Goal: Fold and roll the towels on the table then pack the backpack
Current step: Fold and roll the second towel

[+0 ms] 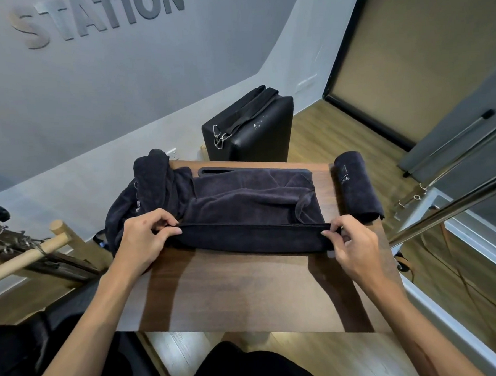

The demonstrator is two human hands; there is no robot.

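One surface (246, 288) carries the cloth things, and counts run from it. Three dark towels show on it: one towel (250, 207) spread across its middle, one crumpled towel (151, 178) heaped at its far left corner, and one rolled towel (356, 188) at its right edge. How many pieces make up the heap cannot be told for sure. Two hands are over the surface, a left hand (146, 236) and a right hand (353, 245), each at one end of the spread towel's near fold. One black case (249, 127) stands on the floor beyond the surface's far edge. One wooden bar (26, 254) lies left of the surface.
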